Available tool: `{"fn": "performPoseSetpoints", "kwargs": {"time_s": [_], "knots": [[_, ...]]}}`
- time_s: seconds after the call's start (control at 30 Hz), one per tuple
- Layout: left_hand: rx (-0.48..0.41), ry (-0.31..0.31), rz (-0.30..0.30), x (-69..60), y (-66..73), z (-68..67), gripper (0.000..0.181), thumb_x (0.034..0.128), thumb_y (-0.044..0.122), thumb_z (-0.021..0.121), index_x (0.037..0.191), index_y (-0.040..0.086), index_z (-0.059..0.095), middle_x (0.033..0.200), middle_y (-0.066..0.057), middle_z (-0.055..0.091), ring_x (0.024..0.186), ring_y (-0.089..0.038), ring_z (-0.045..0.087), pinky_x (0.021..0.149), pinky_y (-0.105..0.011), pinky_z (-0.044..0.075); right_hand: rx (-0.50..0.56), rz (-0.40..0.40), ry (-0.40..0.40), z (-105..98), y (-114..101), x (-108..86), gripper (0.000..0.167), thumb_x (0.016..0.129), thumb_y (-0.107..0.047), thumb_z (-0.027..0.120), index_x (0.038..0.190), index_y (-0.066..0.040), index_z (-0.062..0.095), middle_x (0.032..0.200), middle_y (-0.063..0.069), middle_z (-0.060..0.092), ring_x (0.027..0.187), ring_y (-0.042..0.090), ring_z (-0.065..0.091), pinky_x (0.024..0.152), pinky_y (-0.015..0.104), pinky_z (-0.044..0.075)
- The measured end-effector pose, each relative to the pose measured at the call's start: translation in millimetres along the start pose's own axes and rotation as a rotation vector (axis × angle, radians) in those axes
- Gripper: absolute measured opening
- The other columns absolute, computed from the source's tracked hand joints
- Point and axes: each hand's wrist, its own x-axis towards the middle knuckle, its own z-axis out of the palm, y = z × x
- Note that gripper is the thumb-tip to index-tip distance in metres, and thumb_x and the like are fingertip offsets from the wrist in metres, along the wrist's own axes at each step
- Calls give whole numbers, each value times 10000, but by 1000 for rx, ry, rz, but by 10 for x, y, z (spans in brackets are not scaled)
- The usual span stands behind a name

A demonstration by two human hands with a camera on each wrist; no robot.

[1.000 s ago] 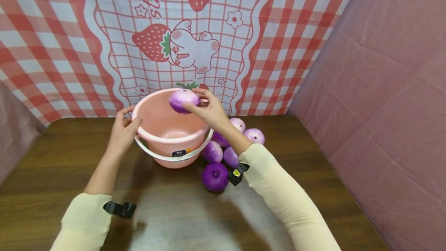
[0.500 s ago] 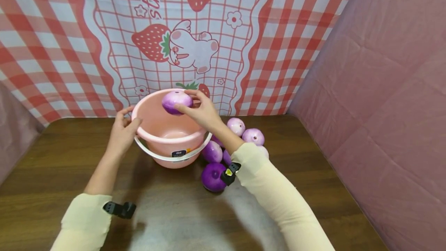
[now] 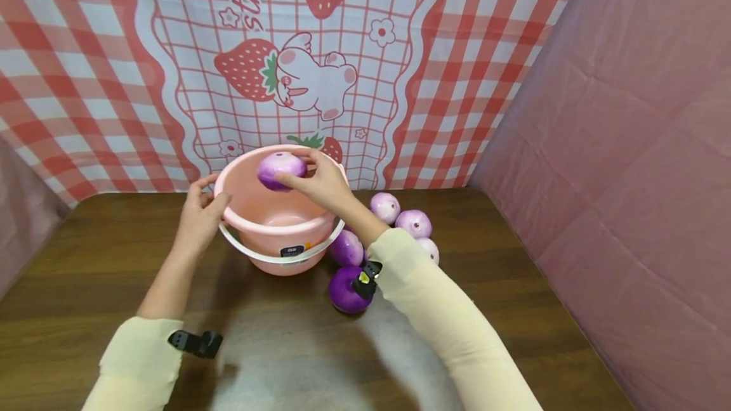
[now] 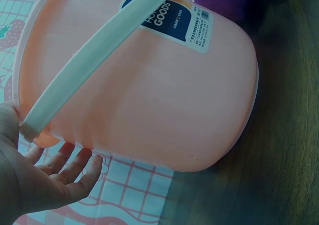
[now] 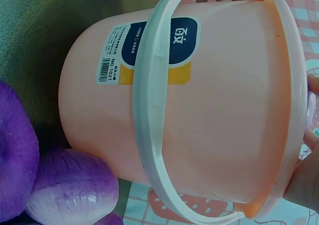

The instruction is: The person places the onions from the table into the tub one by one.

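Note:
A pink bucket [image 3: 274, 230] stands upright on the table, its white handle [image 3: 280, 259] hanging across the front. At the bucket's left rim, my left hand [image 3: 200, 214] grips it. The left wrist view has the fingers [image 4: 79, 172] against the outside, with the thumb at the rim. Over the bucket's opening, my right hand [image 3: 322, 182] holds a purple onion [image 3: 278, 170] between thumb and fingers. In the right wrist view this onion is mostly hidden behind the rim, and only part of the hand [image 5: 303, 185] shows.
Several more onions lie right of the bucket: a dark purple one [image 3: 345, 293] in front, a two-tone one [image 3: 346, 248] near the bucket wall, and paler ones [image 3: 414, 224] behind the right forearm. A checked strawberry cloth [image 3: 320, 81] hangs behind the wooden table [image 3: 514, 309].
My right hand has moved left with the onion, from the bucket's right side further over its opening. More of the pale onions show behind the forearm. The left hand and bucket stay put.

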Motion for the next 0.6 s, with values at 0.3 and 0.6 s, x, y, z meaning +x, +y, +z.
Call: {"fn": "performPoseSetpoints", "kwargs": {"time_s": [0.3,0.6], "knots": [[-1,2,-8,5,-5,-3,547,930,194,469,1422,66,267,1022,-30,484,689,28,550,613,-104,533,-61,-70,-81,85,5,74,560,768,-330,756,1247,-112,566,1199,37,608,1035,159,568,881,203,499],[-4,1,-13,-2,3,-5,552,930,194,467,1428,65,264,1061,-68,493,663,46,542,611,-98,529,-84,-91,-110,154,-9,122,577,756,-301,768,1245,-82,553,1162,57,612,1016,136,565,874,163,480]]}}
